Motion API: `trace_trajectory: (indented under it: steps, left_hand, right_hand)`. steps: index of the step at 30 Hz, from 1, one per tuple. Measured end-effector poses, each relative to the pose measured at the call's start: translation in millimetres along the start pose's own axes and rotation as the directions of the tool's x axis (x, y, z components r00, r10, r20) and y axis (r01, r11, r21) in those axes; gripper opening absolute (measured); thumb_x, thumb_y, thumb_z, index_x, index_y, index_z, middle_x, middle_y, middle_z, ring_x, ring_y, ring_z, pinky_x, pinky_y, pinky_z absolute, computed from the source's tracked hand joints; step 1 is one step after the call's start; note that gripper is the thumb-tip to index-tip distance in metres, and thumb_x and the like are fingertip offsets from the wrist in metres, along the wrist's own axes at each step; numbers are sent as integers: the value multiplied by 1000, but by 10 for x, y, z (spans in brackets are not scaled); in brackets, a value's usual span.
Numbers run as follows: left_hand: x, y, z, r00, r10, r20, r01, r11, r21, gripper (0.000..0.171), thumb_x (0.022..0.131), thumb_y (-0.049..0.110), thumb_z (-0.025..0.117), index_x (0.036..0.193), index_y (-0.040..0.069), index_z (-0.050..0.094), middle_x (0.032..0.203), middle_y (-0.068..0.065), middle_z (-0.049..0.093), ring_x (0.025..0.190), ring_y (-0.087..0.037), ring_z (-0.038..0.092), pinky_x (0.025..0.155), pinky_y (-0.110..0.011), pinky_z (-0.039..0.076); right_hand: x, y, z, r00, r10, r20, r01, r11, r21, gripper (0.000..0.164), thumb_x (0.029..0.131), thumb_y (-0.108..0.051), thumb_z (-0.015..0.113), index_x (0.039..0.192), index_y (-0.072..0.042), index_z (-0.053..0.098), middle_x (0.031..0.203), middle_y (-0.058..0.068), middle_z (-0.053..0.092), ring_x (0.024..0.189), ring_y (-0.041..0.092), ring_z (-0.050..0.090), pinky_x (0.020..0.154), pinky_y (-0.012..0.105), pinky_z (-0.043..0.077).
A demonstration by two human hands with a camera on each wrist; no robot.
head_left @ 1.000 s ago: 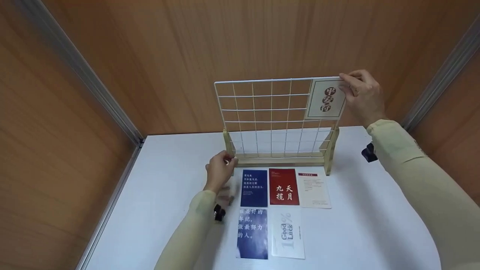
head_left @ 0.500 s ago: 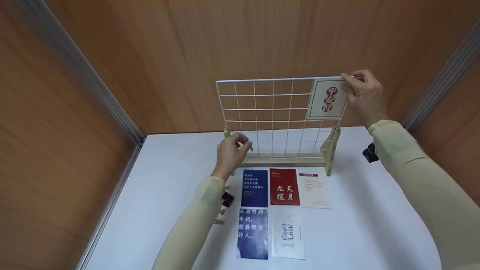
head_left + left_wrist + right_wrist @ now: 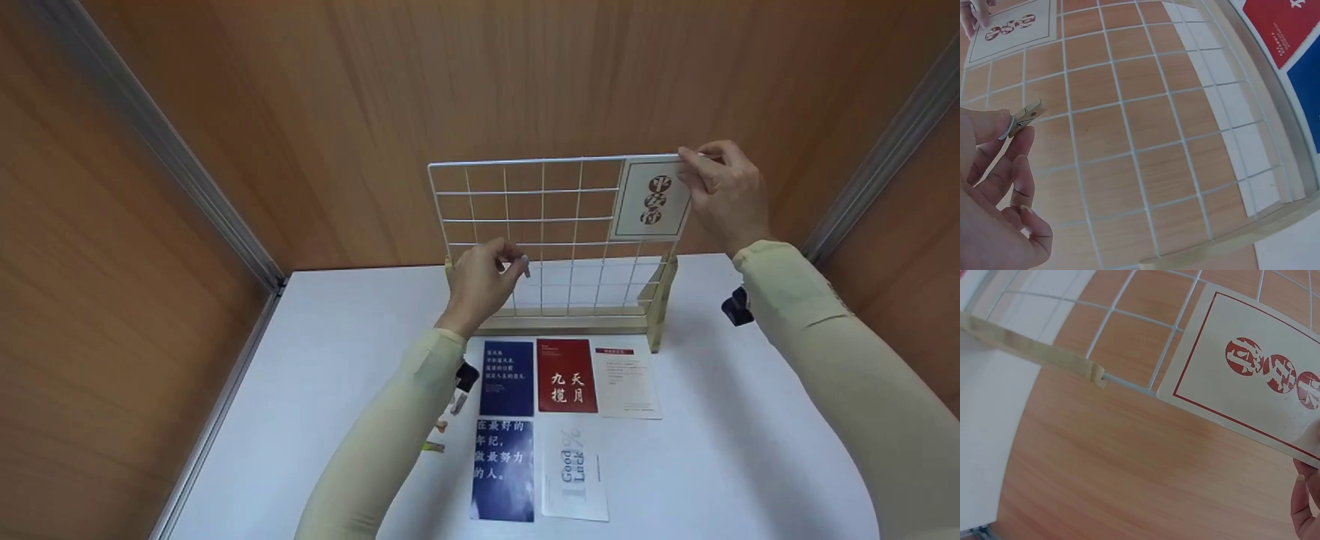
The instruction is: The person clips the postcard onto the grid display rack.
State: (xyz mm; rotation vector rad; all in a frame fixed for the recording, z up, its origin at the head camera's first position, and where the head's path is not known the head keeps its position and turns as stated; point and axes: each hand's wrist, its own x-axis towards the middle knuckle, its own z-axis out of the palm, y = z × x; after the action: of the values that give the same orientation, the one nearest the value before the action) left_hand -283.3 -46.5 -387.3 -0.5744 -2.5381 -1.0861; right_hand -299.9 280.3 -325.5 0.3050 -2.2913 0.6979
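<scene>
My left hand [image 3: 484, 285] pinches a small wooden clothespin [image 3: 1026, 118] between thumb and forefinger, in front of the white wire grid [image 3: 543, 217]. In the left wrist view the clothespin's tip points toward the wires, and I cannot tell whether it touches them. At the grid's upper right corner, my right hand [image 3: 724, 187] pinches a cream card [image 3: 634, 199] with red round characters by its top right corner. The card lies flat against the front of the wires. Only some fingers of the right hand show in the right wrist view.
A wooden base [image 3: 562, 324] carries the grid. Before it lie a dark blue card [image 3: 508, 401], a red card [image 3: 562, 356], a cream text card [image 3: 628, 386], a blue-white card [image 3: 502, 495] and a "Good Luck" card [image 3: 589, 502]. Small clips [image 3: 433, 447] lie beside the left forearm.
My left hand has risen from beside the base's left end and moved right, carrying the clothespin in front of the grid. The right hand still holds the card at the corner.
</scene>
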Motion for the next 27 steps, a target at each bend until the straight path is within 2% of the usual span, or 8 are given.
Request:
trace_trajectory:
  steps: [5, 11, 19, 23, 24, 27]
  left_hand:
    - [106, 191, -12, 998, 55, 13, -54, 998, -30, 9, 96, 19, 67, 98, 12, 72, 88, 6, 68, 73, -8, 57, 63, -24, 47]
    - [281, 401, 24, 990, 138, 1, -138, 990, -13, 9, 95, 18, 69, 100, 11, 73, 91, 3, 67, 78, -8, 57, 69, -21, 47]
    - [440, 620, 103, 988, 147, 48, -144, 988, -57, 17, 95, 19, 69, 109, 9, 72, 98, 1, 69, 87, -11, 59, 76, -20, 47]
    - [497, 721, 125, 987, 151, 60, -149, 988, -37, 20, 96, 21, 68, 112, 10, 73, 101, 2, 70, 93, -11, 58, 81, -20, 45]
    - [515, 744, 130, 986, 155, 60, -153, 988, -24, 20, 96, 22, 68, 112, 11, 73, 100, 2, 70, 93, -11, 59, 87, -21, 44]
    - [569, 817, 137, 987, 147, 71, -148, 989, 2, 18, 96, 24, 68, 109, 13, 75, 100, 4, 70, 91, -10, 57, 86, -21, 43]
  right_hand:
    - [-10, 4, -5, 1000, 8, 8, -8, 1000, -4, 33, 97, -9, 64, 130, -9, 66, 117, 19, 57, 108, 34, 59, 93, 50, 50]
    - [6, 4, -40, 1000, -2, 7, 2, 1000, -14, 34, 97, -9, 64, 131, -10, 65, 118, 19, 57, 109, 35, 59, 93, 51, 49]
    - [-9, 16, -62, 1000, 12, 10, -12, 1000, -19, 34, 96, -8, 64, 130, -9, 65, 118, 19, 57, 109, 36, 59, 93, 51, 50]
    - [-27, 9, -51, 1000, 9, 14, -9, 1000, -20, 34, 97, -10, 63, 131, -9, 65, 118, 19, 57, 109, 36, 60, 93, 51, 50]
    - [-29, 8, -47, 1000, 8, 13, -8, 1000, -22, 33, 97, -10, 63, 130, -9, 65, 118, 19, 57, 109, 36, 60, 93, 51, 50]
    - [-28, 0, -40, 1000, 4, 17, -3, 1000, -26, 34, 97, -10, 63, 130, -9, 65, 118, 19, 57, 109, 36, 60, 93, 51, 49]
